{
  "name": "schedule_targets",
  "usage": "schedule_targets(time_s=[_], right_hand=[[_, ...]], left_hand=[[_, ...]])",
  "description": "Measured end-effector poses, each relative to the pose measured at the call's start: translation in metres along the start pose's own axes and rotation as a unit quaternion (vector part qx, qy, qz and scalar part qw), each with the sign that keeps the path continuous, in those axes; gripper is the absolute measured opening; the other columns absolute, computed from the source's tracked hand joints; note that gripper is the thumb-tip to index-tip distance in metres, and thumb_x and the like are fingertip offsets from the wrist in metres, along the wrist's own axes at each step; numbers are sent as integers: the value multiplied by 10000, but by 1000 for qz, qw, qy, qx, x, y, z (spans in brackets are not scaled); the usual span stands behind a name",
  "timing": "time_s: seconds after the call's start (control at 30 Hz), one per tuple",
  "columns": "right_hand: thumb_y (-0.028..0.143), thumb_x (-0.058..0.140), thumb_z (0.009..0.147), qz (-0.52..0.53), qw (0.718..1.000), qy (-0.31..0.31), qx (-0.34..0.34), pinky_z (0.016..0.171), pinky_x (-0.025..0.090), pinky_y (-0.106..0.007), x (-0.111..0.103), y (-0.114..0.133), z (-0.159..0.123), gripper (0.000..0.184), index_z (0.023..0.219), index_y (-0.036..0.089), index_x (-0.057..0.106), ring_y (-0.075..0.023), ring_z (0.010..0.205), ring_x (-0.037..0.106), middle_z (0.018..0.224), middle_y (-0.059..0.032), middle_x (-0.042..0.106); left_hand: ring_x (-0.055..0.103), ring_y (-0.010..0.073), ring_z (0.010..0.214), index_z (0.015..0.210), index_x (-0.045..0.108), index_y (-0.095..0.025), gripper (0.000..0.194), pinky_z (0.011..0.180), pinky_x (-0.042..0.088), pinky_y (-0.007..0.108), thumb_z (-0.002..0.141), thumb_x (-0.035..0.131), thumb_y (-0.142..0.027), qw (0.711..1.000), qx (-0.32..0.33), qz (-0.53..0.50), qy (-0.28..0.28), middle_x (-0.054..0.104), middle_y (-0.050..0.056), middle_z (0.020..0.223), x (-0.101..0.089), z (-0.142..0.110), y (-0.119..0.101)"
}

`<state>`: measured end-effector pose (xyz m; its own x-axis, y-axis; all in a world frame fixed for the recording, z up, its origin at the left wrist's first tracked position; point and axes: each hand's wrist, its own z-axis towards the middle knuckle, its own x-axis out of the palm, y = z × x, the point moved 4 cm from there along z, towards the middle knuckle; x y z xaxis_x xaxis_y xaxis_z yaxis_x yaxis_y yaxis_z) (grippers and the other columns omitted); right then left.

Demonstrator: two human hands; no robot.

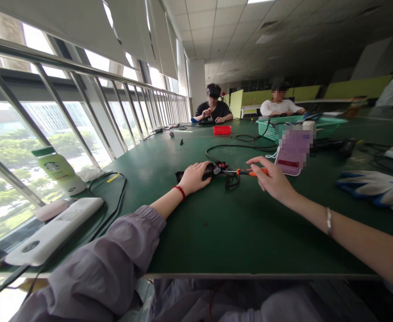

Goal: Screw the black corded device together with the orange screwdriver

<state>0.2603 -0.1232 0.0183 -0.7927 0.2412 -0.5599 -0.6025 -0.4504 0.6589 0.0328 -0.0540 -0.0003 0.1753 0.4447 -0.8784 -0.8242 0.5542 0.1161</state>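
Observation:
My left hand (195, 178) is closed over a black device (180, 177) lying on the green table, its fingers wrapped round the near part. A black cable (216, 146) runs from the device's far end and loops over the table. My right hand (270, 178) holds the end of a screwdriver (245, 172) with an orange and black handle. The screwdriver lies nearly level, its metal shaft pointing left, and its tip meets a small grey part (217, 170) at the device's right end. Exactly where the tip sits is too small to tell.
A propped phone (288, 166) stands beyond my right hand, before a green basket (266, 127). Gloves (377, 188) lie right; a red tray (222, 130) sits farther back. A bottle (58, 170) and white power bank (57, 230) are left. Two people sit across the table.

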Motion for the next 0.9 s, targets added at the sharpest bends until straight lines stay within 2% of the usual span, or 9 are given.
schedule_targets(time_s=[0.23,0.4,0.47,0.57,0.63,0.7,0.8,0.9], right_hand=[[470,429,866,-3,1000,7,11,434,283,-234,2,1,0,350,1066,204,536,-114,382,403,452,66,419],[496,357,891,-29,999,-18,3,456,271,-245,0,0,1,383,950,200,592,-115,430,409,512,32,451],[479,387,883,-19,1000,-11,1,452,275,-245,0,1,1,357,994,198,578,-113,424,397,516,37,453],[387,525,820,14,999,-29,-32,509,365,-251,-2,8,-1,361,1121,190,502,-118,484,454,590,42,486],[311,575,774,23,996,-52,-73,602,419,-261,-3,13,-3,390,1134,188,487,-131,603,524,704,17,522],[297,573,772,19,995,-48,-89,631,429,-263,-1,15,-4,380,1128,194,491,-136,660,545,779,-2,535],[399,450,865,23,999,-15,-42,549,401,-260,3,10,-4,312,1106,207,503,-126,541,505,664,19,515],[499,305,913,34,999,-11,9,447,315,-243,2,2,-3,387,1018,211,541,-118,416,414,477,57,393]], left_hand=[[571,247,1017,1284,426,-138,534,879,448,356,813,517,-372,1000,-3,-3,1,617,99,1119,-1,-1,-1],[570,248,1021,1286,422,-136,536,875,448,355,814,512,-374,1000,-3,1,3,619,98,1114,-1,0,-1],[571,248,1021,1286,420,-139,535,876,447,355,814,512,-373,1000,-3,2,4,619,97,1115,-1,0,-1],[571,247,1024,1288,417,-145,532,879,444,355,817,509,-376,1000,-3,-1,4,617,95,1120,-1,0,-1],[570,248,1027,1290,413,-151,533,880,443,358,817,508,-377,1000,0,-4,3,615,93,1130,-1,0,-1],[568,250,1031,1292,411,-147,536,879,444,360,816,508,-375,1000,2,-6,3,613,95,1136,-1,0,-1],[567,253,1034,1291,413,-139,540,882,444,362,814,510,-372,1000,2,-8,3,614,102,1131,-2,-1,-1],[564,254,1041,1294,408,-147,539,886,443,368,815,510,-373,1000,0,-11,5,612,103,1137,-1,-1,-1]])
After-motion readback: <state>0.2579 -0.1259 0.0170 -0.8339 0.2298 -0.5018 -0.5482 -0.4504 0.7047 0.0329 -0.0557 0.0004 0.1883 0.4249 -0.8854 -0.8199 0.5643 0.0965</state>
